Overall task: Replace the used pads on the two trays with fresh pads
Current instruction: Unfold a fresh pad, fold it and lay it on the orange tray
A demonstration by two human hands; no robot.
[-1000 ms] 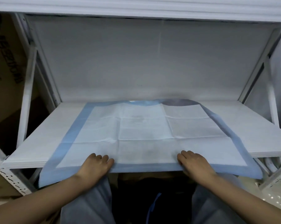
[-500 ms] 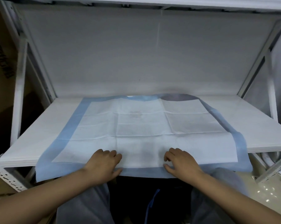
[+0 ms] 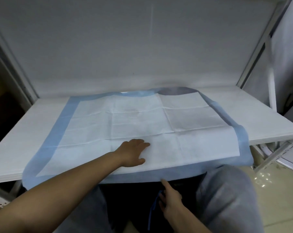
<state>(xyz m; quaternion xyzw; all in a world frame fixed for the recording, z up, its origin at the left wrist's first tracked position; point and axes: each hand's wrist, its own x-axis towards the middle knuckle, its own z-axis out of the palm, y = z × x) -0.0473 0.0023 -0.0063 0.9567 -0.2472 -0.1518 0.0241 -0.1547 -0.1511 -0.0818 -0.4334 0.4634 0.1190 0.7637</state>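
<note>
Currently, by part:
Pad [image 3: 142, 125]: spread on the white tray [image 3: 253, 115], near edge overhanging toward the lap.
Left hand [image 3: 134, 153]: flat, fingers released, pressing the pad.
Right hand [image 3: 169, 200]: loose below the overhang, grasping nothing.
Risk: one-handed pressing may skew or wrinkle the sheet, or slide it off the front.

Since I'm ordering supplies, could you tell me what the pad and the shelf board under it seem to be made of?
Pad: apparently soft matte nonwoven tissue, white with a blue plastic-like border; creased fold lines, limp front edge. Shelf board: smooth white, rigid, possibly laminated board; uncertain.
</note>
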